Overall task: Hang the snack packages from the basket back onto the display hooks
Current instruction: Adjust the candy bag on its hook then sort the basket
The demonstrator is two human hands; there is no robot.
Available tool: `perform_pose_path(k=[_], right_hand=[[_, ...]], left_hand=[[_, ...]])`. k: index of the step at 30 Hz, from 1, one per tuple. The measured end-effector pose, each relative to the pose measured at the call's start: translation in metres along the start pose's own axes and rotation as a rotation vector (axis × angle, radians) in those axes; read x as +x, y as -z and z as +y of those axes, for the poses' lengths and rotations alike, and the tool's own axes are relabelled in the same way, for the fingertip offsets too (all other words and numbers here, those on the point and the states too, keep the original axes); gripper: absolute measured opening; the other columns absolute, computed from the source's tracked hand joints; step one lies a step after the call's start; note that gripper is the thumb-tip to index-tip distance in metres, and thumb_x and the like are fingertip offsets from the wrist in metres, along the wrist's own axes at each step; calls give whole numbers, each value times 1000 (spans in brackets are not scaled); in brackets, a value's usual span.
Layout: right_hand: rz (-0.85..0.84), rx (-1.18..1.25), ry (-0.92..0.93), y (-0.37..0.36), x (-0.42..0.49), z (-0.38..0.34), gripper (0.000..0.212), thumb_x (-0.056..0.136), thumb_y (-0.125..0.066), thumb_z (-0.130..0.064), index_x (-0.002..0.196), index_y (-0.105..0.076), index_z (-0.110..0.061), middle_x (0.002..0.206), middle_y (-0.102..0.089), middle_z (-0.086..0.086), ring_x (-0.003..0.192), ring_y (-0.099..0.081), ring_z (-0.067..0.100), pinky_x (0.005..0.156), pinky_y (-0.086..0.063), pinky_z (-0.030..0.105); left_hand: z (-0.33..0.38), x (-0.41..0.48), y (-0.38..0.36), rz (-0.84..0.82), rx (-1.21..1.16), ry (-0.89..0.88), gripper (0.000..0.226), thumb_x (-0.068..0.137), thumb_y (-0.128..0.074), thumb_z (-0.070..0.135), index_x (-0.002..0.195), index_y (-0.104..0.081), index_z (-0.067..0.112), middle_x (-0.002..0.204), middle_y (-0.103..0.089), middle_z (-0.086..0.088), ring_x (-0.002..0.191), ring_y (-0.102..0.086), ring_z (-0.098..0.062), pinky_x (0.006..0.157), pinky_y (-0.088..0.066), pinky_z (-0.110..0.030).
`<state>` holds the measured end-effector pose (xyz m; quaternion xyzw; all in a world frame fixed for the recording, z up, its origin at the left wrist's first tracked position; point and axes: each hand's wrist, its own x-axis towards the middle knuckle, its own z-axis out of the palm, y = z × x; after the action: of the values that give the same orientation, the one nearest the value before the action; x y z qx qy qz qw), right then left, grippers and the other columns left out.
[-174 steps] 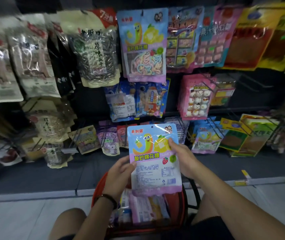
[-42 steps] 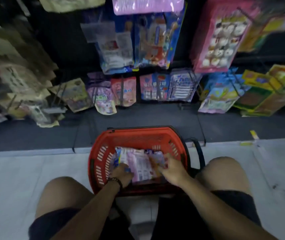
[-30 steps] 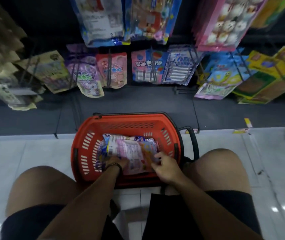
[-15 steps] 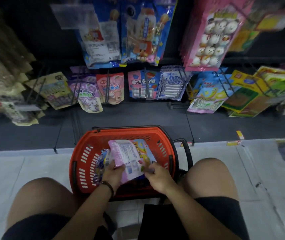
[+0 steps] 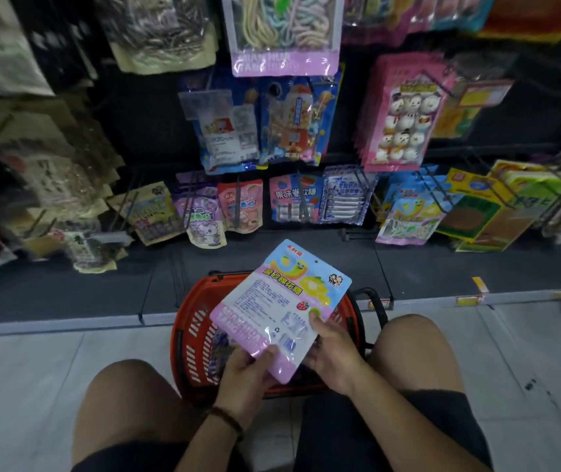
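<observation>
Your left hand [image 5: 248, 373] pinches the bottom edge of a pastel snack package [image 5: 280, 306], and your right hand [image 5: 331, 352] grips its lower right side. You hold the package tilted above the red basket [image 5: 192, 330], which sits on the floor between your knees. Other packages hang on display hooks [image 5: 364, 180] on the rack ahead.

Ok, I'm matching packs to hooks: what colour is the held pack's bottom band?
Lilac-pink with white lettering, on the pack; the head view shows it best.
</observation>
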<state>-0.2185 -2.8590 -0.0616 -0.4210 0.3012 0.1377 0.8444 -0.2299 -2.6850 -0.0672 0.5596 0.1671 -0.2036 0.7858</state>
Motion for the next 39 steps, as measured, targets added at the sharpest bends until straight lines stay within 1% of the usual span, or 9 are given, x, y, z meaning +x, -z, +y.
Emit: perform_pose_path(k=[3, 6, 10, 15, 18, 26, 34, 37, 39], right_hand=[[64, -27, 71, 2, -5, -3, 30, 107, -63, -31, 131, -68, -14, 121, -79, 13, 111, -77, 38, 98, -59, 62], [124, -93, 126, 3, -8, -1, 24, 105, -67, -28, 124, -72, -14, 116, -81, 11, 105, -79, 36, 92, -63, 60], [128, -160, 194, -2, -16, 8, 19, 100, -72, -19, 115, -79, -9, 115, -80, 18, 104, -78, 42, 79, -65, 53], [-87, -397, 335, -9, -23, 19, 29, 98, -72, -7, 125, -78, -11, 120, -80, 12, 114, -75, 25, 92, -59, 25], [-174, -584, 362, -9, -19, 19, 32, 107, -62, -11, 135, -73, -23, 136, -73, -8, 129, -66, 6, 102, -50, 15], [155, -510, 527, -4, -4, -22, 56, 82, -92, -21, 128, -67, -41, 118, -75, -3, 113, -73, 20, 96, -62, 51], [-47, -516, 591, -23, -14, -100, 94, 96, -74, 1, 165, -27, -43, 111, -81, 16, 98, -75, 26, 89, -63, 49], [-87, -564, 711, -43, -27, -124, 90, 98, -71, 4, 166, -29, -37, 124, -80, 3, 110, -77, 31, 96, -62, 50], [-97, -587, 778, -58, -37, -144, 88, 99, -68, 5, 167, -27, -34, 127, -78, -2, 96, -80, 19, 78, -68, 42]], left_hand=[[-3, 2, 5, 236, 24, -74, 69, 77, -88, 7, 135, -52, 7, 129, -70, -24, 110, -73, -36, 80, -65, -53], [-5, 3, 10, 443, 133, -211, 79, 65, -92, -4, 125, -43, 12, 127, -65, -20, 103, -70, -31, 86, -61, -46], [-12, -2, 7, 287, 539, -368, 66, 65, -90, 22, 124, -62, 33, 129, -62, 16, 113, -69, -14, 90, -60, -40], [-19, -9, -14, 5, 479, -357, 77, 78, -89, 13, 144, -53, 27, 140, -64, 11, 128, -63, -3, 105, -54, -29], [-15, -6, -14, 92, 284, -278, 58, 92, -77, 23, 146, -57, 23, 140, -69, -6, 133, -64, -28, 110, -50, -58], [15, 7, 1, 80, 218, -177, 32, 99, -65, -3, 130, -66, 2, 119, -79, -14, 113, -75, -34, 85, -65, -37], [104, 7, -10, -111, 395, -310, 40, 94, -75, 1, 131, -64, 12, 122, -78, -6, 114, -75, -28, 95, -62, -49], [141, 7, -25, -100, 338, -422, 53, 94, -74, 0, 140, -54, 16, 131, -74, -1, 119, -72, -22, 96, -63, -44], [164, 8, -37, -134, 336, -487, 54, 99, -70, 2, 145, -51, 22, 136, -71, 3, 124, -70, -19, 96, -62, -40]])
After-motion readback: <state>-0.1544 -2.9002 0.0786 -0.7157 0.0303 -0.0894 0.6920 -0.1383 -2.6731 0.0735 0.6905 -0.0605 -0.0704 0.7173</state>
